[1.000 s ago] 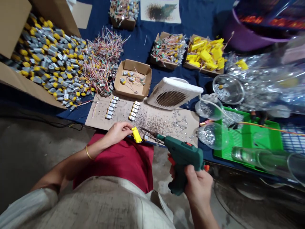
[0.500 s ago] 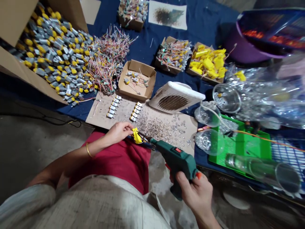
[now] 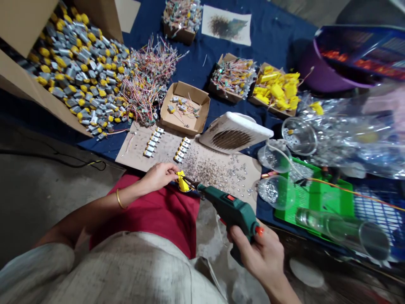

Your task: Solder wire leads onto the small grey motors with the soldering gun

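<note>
The left hand (image 3: 162, 174) is pinching a yellow piece (image 3: 182, 185) between thumb and fingers, in front of and to the left of the white grille (image 3: 236, 133). The right hand (image 3: 262, 255) is wrapping around the grip of a green power tool (image 3: 232, 207), in front of the grille. The tool's thin tip is now reaching over the yellow piece, whereas a second ago it was pointing from just beside it; whether the tip is touching is too small to tell. The tool's body is also sitting closer to the left hand than before.

The grille is leaning at a tilt over a cardboard sheet (image 3: 137, 141) on the bench (image 3: 272, 25). Two rows of small motors (image 3: 182, 150) are lying on the sheet to the grille's left, arranged as they were, and an open carton (image 3: 183, 123) is standing just left of the grille. Loose yellow parts (image 3: 278, 88) are filling a box behind it, to the right. Two clear bowls (image 3: 276, 193) and a green tray (image 3: 346, 192) are sitting to its right.
</note>
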A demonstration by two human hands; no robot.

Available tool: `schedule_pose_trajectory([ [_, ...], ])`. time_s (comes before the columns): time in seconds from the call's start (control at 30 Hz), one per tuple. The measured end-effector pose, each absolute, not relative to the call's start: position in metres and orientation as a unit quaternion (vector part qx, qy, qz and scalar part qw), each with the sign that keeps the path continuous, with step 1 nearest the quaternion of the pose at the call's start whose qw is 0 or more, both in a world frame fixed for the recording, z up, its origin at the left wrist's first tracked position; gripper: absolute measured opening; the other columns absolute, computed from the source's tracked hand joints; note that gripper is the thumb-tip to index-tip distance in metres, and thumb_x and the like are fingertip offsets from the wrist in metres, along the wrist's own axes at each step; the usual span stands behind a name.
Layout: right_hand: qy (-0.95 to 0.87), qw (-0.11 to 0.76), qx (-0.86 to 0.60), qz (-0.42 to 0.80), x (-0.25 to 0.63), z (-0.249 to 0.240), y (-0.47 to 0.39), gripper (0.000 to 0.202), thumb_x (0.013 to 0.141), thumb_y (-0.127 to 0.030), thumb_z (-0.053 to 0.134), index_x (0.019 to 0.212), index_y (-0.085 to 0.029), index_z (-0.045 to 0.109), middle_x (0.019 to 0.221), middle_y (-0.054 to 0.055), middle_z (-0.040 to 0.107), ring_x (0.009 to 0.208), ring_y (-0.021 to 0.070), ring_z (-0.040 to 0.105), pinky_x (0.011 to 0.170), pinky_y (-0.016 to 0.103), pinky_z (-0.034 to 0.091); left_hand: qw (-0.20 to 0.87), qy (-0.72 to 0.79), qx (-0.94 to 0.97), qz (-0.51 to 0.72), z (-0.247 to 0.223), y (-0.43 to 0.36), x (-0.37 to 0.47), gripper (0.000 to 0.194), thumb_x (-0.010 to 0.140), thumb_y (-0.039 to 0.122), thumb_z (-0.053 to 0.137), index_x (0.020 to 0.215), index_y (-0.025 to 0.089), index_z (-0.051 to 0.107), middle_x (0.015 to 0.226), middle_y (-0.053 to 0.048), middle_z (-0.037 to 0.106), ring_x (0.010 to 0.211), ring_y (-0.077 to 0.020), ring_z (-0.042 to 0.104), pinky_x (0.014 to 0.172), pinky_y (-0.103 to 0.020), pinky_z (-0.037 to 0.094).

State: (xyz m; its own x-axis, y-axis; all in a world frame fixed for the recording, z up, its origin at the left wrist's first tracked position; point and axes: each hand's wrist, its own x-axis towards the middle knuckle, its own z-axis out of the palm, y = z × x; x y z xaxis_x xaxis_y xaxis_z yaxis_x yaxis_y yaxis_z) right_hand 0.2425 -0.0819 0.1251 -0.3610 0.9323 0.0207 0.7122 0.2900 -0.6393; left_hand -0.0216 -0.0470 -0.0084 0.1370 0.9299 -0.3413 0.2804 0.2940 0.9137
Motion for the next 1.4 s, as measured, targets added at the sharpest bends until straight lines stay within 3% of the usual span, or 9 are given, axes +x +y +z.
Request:
schedule_pose_trajectory([
  [0.17, -0.801, 0.2, -0.501, 0.26, 0.239, 0.13, -0.078, 0.04, 0.09, -0.035, 0.056, 0.053, -0.02, 0.055, 0.045, 0.001, 0.051, 0.044, 0.0135, 0.051, 0.045, 0.025, 0.039, 0.553, 0.586, 0.521, 0.282, -0.01, -0.047, -0.022, 0.019, 0.078, 0.024, 0.066, 0.094, 0.015, 0.072, 0.08, -0.003, 0.072, 0.073, -0.0145, 0.066, 0.065, -0.021, 0.05],
  [0.73, -0.824, 0.203, -0.464, 0.253, 0.238, 0.13, -0.069, 0.035, 0.089, -0.028, 0.06, 0.056, -0.021, 0.052, 0.044, -0.002, 0.045, 0.04, 0.0113, 0.043, 0.041, 0.025, 0.032, 0.554, 0.584, 0.52, 0.286, -0.013, -0.047, -0.022, 0.019, 0.078, 0.022, 0.066, 0.095, 0.015, 0.072, 0.081, -0.003, 0.073, 0.073, -0.0139, 0.066, 0.068, -0.022, 0.051],
  [1.17, -0.847, 0.199, -0.435, 0.231, 0.226, 0.137, -0.062, 0.036, 0.088, -0.021, 0.059, 0.061, -0.022, 0.035, 0.052, -0.005, 0.037, 0.042, 0.0083, 0.033, 0.042, 0.025, 0.027, 0.544, 0.596, 0.525, 0.269, -0.009, -0.046, -0.022, 0.018, 0.078, 0.021, 0.065, 0.094, 0.017, 0.072, 0.08, -0.002, 0.073, 0.073, -0.0134, 0.066, 0.067, -0.021, 0.049],
  [1.4, -0.851, 0.187, -0.43, 0.236, 0.22, 0.146, -0.059, 0.03, 0.089, -0.023, 0.06, 0.064, -0.022, 0.042, 0.056, -0.003, 0.048, 0.046, 0.0102, 0.041, 0.045, 0.025, 0.034, 0.543, 0.593, 0.53, 0.27, -0.009, -0.045, -0.022, 0.017, 0.079, 0.02, 0.065, 0.094, 0.016, 0.072, 0.08, -0.002, 0.073, 0.073, -0.0134, 0.066, 0.068, -0.021, 0.05],
])
